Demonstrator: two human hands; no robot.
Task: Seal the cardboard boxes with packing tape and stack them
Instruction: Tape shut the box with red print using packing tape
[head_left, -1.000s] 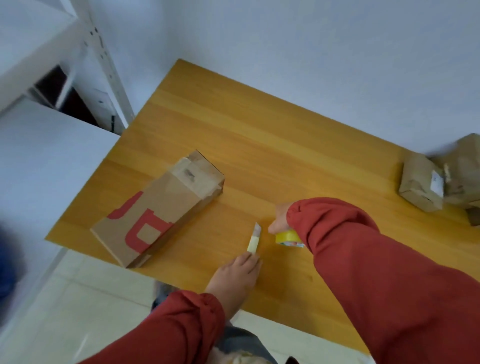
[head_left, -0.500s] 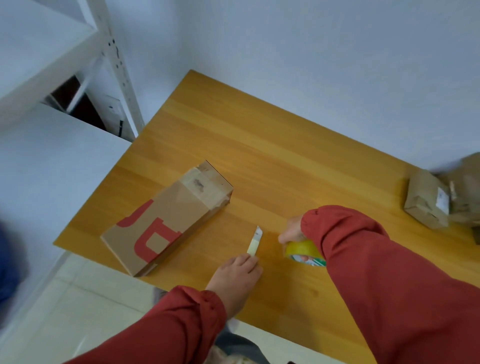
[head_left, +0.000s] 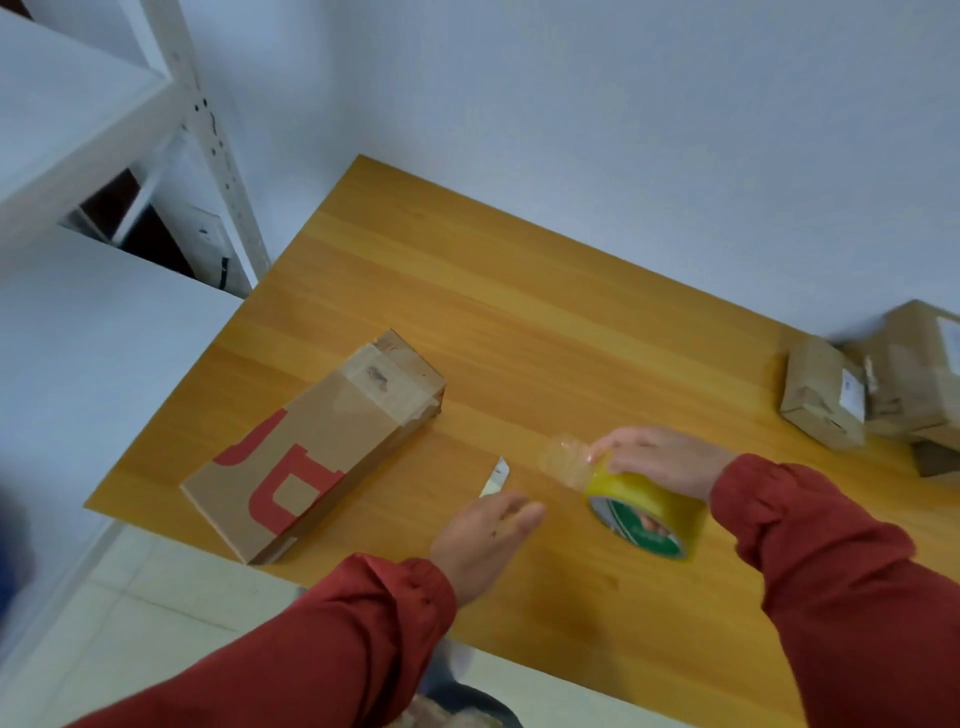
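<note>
A long cardboard box (head_left: 311, 447) with red markings lies flat on the wooden table (head_left: 519, 322) at the left, tape across its far end. My right hand (head_left: 660, 457) grips a yellow roll of packing tape (head_left: 647, 514) lifted off the table, with a short clear tail of tape (head_left: 566, 460) hanging out to the left. My left hand (head_left: 488, 535) hovers with straight fingers over the table, just in front of a small utility blade (head_left: 496, 477) lying on the wood.
Small brown parcels (head_left: 826, 400) and a bigger one (head_left: 919, 374) sit at the table's right edge. A white metal shelf unit (head_left: 208, 130) stands at the left. The white wall runs behind the table. Pale floor tiles show below the near edge.
My right hand has lifted the tape roll off the table and turned it, so its side faces me. A tail of tape now shows. My left hand stays near the blade.
</note>
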